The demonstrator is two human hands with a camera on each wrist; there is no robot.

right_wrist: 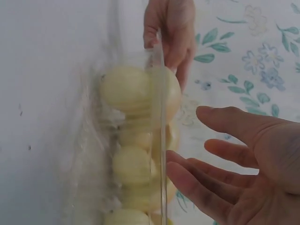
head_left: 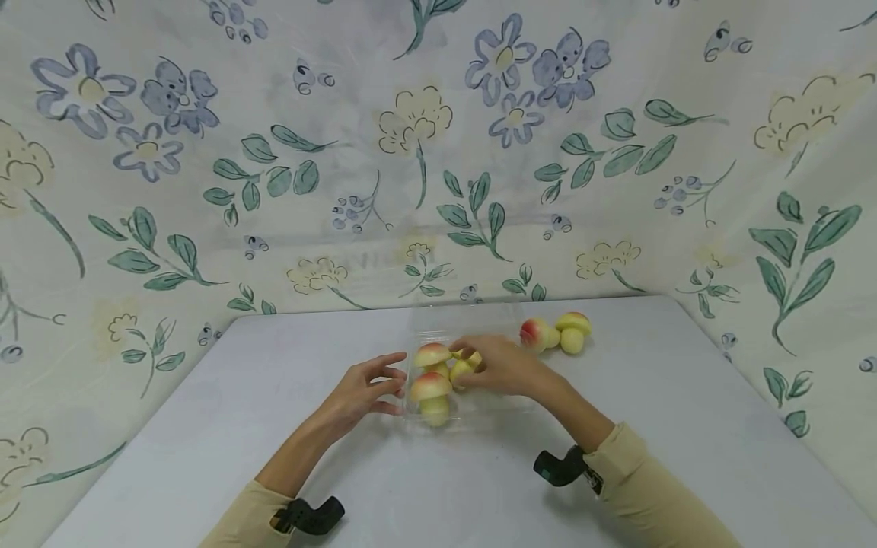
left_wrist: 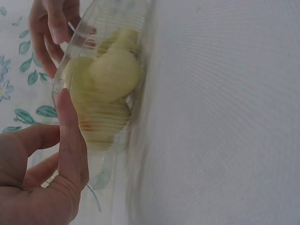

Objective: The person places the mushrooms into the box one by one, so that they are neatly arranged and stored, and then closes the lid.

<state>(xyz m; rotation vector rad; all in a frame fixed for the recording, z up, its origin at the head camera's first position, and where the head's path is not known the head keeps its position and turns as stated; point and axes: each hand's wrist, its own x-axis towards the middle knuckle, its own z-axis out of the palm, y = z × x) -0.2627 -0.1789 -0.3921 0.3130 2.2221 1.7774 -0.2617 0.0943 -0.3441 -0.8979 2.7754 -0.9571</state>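
Observation:
Several toy mushrooms with pale yellow stalks and reddish caps sit in the left part of a clear plastic box (head_left: 496,403); the frontmost mushroom (head_left: 433,396) stands upright. My left hand (head_left: 359,392) is at the box's left side, its fingers loosely bent and a fingertip at the rim (left_wrist: 57,86) in the left wrist view. Over the box hovers my right hand (head_left: 503,365), fingertips beside a yellow mushroom (head_left: 462,373). In the right wrist view its thumb and fingers (right_wrist: 229,126) are spread, with nothing between them.
Right of the box, two more mushrooms lie on the white table (head_left: 617,365): one with its red cap (head_left: 530,335) toward the left, one upright with a yellow-orange cap (head_left: 574,323). The box's clear lid (head_left: 466,316) reaches toward the floral cloth (head_left: 370,190) behind.

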